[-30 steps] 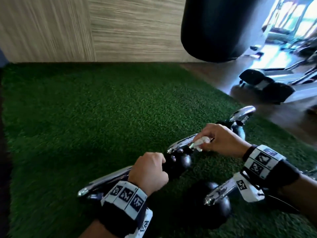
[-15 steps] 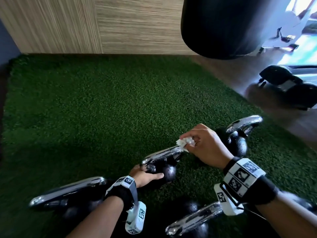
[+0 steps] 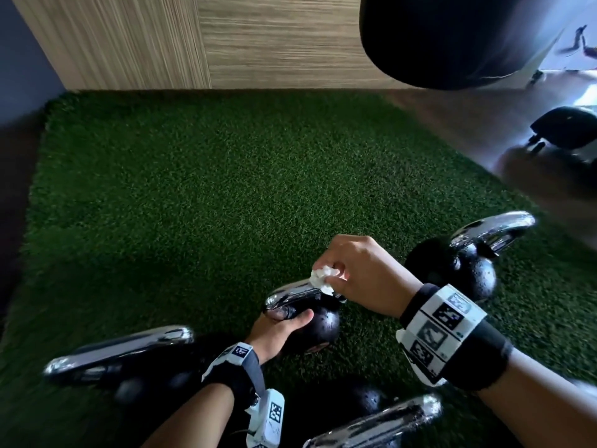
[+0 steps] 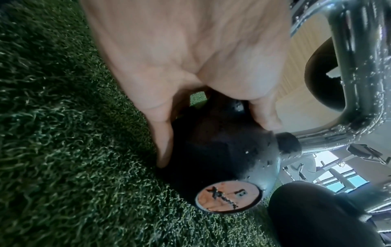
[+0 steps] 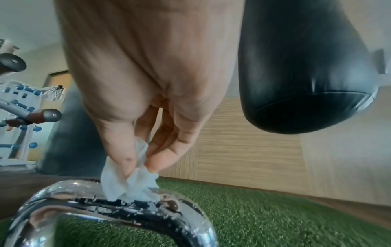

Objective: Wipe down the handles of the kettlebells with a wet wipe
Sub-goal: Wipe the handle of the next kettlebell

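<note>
Several black kettlebells with chrome handles stand on green turf. On the middle kettlebell [image 3: 318, 321], my left hand [image 3: 284, 324] curls round the black ball [image 4: 211, 150], thumb on one side and fingers on the other. My right hand [image 3: 336, 276] pinches a crumpled white wet wipe [image 3: 321, 275] and presses it onto the top of that kettlebell's chrome handle [image 3: 290, 295]. In the right wrist view the wipe [image 5: 129, 182] sits on the handle [image 5: 127, 205], which carries water drops.
Other kettlebells stand at the right [image 3: 462, 266], the near left [image 3: 122, 354] and the near bottom [image 3: 378, 418]. A black punching bag [image 3: 452, 37] hangs at the upper right. A wood-panel wall [image 3: 258, 40] bounds the turf [image 3: 193, 189]; gym machines [image 3: 568, 130] lie beyond.
My left hand let go of the near-left kettlebell's handle and moved onto the middle kettlebell's ball. My right hand stays with the wipe on the middle handle. The view has tilted down.
</note>
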Demonstrator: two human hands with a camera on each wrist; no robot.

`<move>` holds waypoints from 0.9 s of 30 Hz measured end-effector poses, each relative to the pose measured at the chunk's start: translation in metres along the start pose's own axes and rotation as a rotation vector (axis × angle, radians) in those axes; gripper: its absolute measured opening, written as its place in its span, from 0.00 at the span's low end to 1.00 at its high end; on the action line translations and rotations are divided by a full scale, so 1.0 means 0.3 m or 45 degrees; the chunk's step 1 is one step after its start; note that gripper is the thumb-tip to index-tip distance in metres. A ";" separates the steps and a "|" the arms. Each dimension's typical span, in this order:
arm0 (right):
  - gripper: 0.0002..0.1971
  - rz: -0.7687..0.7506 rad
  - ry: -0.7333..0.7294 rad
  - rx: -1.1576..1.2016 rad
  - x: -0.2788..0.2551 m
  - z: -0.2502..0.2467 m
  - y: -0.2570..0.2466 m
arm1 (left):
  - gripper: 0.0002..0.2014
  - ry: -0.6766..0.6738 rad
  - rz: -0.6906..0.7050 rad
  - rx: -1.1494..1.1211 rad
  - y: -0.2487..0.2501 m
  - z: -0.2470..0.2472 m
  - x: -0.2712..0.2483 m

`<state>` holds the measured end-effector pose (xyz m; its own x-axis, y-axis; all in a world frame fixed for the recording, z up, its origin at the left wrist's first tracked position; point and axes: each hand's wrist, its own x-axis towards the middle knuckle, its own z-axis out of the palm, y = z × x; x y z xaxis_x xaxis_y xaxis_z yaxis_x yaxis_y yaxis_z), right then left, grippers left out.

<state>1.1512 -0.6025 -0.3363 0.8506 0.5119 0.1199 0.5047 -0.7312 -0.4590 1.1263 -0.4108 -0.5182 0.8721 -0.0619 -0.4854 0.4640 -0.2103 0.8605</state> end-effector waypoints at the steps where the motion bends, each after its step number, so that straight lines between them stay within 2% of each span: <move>1: 0.08 -0.010 -0.022 -0.001 0.005 0.009 -0.003 | 0.24 -0.012 0.011 -0.012 0.001 0.000 -0.002; 5: 0.10 0.032 -0.090 -0.037 -0.005 0.043 -0.017 | 0.20 -0.037 0.041 -0.041 -0.001 0.000 0.002; 11: 0.07 0.161 0.019 -0.069 -0.049 0.031 0.028 | 0.18 -0.054 0.020 -0.062 -0.032 -0.003 0.030; 14: 0.08 0.090 -0.019 -0.060 -0.039 0.044 0.034 | 0.17 -0.074 0.040 -0.085 -0.028 -0.002 0.027; 17: 0.07 0.020 0.025 -0.020 -0.051 0.042 0.061 | 0.20 -0.081 0.054 -0.111 -0.023 -0.003 0.016; 20: 0.08 0.134 0.161 -0.003 -0.082 0.021 0.141 | 0.25 -0.076 0.072 -0.099 -0.015 -0.005 0.003; 24: 0.09 0.308 0.171 0.072 -0.103 0.035 0.234 | 0.34 -0.099 0.111 -0.132 -0.006 -0.013 -0.016; 27: 0.11 0.339 0.151 0.163 -0.098 0.057 0.285 | 0.31 -0.090 0.075 -0.145 -0.006 -0.017 -0.018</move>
<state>1.1669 -0.6724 -0.3943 0.9655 0.2482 0.0792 0.2456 -0.7658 -0.5943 1.1216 -0.4051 -0.5163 0.8871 -0.1403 -0.4398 0.4306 -0.0924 0.8978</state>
